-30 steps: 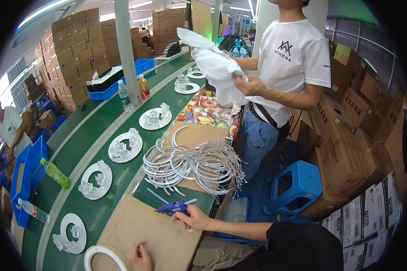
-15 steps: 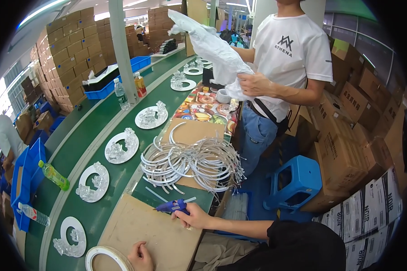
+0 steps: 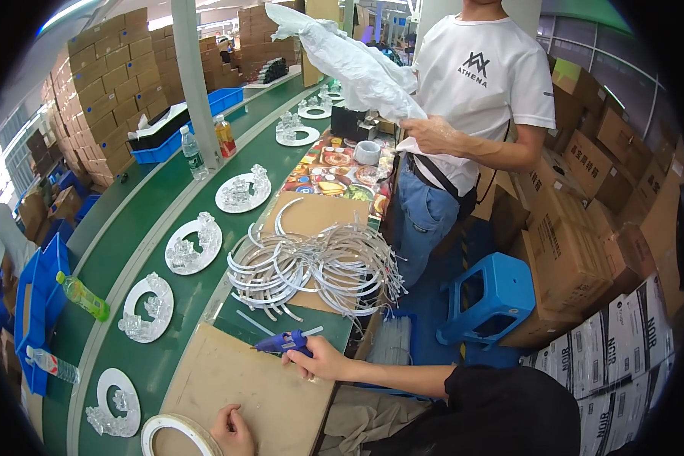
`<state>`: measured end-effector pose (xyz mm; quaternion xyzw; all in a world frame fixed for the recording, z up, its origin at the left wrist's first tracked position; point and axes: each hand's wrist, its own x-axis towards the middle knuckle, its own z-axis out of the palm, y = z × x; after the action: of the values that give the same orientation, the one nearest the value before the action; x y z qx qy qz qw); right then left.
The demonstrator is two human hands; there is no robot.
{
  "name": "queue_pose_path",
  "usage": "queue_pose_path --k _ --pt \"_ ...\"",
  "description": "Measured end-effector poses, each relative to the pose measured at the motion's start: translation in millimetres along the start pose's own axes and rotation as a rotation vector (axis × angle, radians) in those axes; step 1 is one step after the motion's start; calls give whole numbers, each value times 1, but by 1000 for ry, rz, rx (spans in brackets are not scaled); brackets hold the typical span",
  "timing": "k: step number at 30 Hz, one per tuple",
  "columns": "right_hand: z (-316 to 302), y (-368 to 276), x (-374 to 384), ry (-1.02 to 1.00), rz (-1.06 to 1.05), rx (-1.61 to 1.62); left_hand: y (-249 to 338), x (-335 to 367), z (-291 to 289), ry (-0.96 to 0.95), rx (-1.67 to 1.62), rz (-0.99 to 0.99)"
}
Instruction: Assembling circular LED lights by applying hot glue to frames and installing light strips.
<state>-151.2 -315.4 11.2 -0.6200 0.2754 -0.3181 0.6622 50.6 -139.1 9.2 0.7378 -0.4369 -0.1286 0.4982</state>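
Note:
My right hand is closed round the grip of a blue-purple hot glue gun, its nozzle pointing left just over the brown board. A pale translucent stick shows by the gun's rear, and another thin stick lies beyond the nozzle. Low in the picture, my left hand rests on the board with its fingers curled in, nothing visible in them. Beside it lies a white ring, partly cut off by the picture's lower edge. Past the board is a heap of curved white strips with wires.
White discs bearing clear pieces line the green conveyor on the left, with bottles near its far side. A co-worker holds a white plastic bag. A blue stool and stacked cartons stand right.
The whole view has shifted slightly, so things sit a little further left. The co-worker's bag has moved, uncovering more of a grey mug. My hands keep their poses.

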Motion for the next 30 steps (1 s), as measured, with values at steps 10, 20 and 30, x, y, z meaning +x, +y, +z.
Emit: queue_pose_path --k 10,20,30 --pt "-4 3 1 -53 55 -36 -8 0 -1 -15 -13 5" --pt "-6 7 0 -48 24 -5 22 4 -12 -144 119 -152" --pt "-7 16 1 -71 49 8 30 4 -14 -145 134 -176"
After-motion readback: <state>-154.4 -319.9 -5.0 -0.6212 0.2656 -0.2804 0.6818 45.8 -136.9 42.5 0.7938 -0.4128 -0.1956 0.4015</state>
